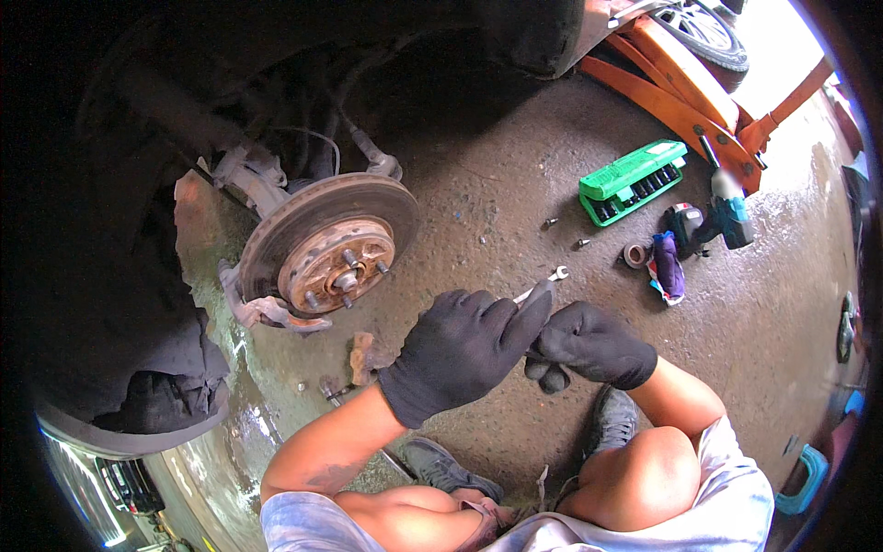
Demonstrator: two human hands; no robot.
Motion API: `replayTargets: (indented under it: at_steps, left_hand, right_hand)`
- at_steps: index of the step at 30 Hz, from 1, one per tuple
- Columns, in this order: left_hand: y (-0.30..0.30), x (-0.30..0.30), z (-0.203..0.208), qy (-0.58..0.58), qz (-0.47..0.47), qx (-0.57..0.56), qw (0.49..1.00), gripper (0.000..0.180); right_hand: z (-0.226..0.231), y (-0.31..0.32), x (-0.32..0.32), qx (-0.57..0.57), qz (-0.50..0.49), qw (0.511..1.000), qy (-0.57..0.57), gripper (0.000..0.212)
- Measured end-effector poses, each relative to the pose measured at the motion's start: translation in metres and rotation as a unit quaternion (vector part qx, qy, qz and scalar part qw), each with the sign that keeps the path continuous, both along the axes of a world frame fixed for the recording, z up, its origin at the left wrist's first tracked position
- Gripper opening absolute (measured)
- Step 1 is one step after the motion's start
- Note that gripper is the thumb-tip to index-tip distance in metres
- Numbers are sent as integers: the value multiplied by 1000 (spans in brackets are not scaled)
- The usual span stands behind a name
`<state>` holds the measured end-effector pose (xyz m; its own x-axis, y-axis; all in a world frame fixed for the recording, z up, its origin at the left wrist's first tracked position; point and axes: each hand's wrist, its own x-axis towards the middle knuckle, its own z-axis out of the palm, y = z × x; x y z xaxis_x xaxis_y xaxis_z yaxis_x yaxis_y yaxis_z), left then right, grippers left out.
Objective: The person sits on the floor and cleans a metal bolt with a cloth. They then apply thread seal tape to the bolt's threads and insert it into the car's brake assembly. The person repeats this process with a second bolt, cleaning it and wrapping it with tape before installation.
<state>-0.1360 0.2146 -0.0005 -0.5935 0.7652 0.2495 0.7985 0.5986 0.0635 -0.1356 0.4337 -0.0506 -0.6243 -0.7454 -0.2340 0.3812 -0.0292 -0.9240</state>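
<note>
Both my hands wear black gloves and meet in front of my knees. My left hand [464, 350] is closed around a wrench [558, 273], whose silver open end sticks out past the fingers. My right hand [593, 345] is closed against the left one's fingertips; what it grips is hidden between the gloves. Left of my hands is a brake disc [326, 202] with a rusty hub [345, 262] and bare wheel studs, mounted under the raised car. A rusty metal piece [361, 357] lies on the floor below it.
A green socket case [630, 179] lies open beyond my hands. Near it are two bolts [552, 223], a brown tape roll [635, 256], a purple cloth bundle [669, 264] and a cordless impact wrench [727, 212]. An orange lift arm [671, 97] and a wheel [706, 35] stand farther right.
</note>
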Motion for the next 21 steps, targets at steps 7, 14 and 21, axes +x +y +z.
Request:
replayTargets:
  at_steps: [7, 14, 21]
  left_hand:
    - [-6, -2, -9, 55, -8, 2, 998, 63]
    - [-3, -3, -8, 41, -41, -22, 998, 60]
    - [-2, -8, -13, -80, 17, 77, 994, 70]
  right_hand:
    - [-11, 4, -1, -47, -42, 996, -62, 63]
    - [-17, -6, 14, -100, -8, 985, -142, 63]
    - [-35, -7, 15, -128, -26, 990, -47, 62]
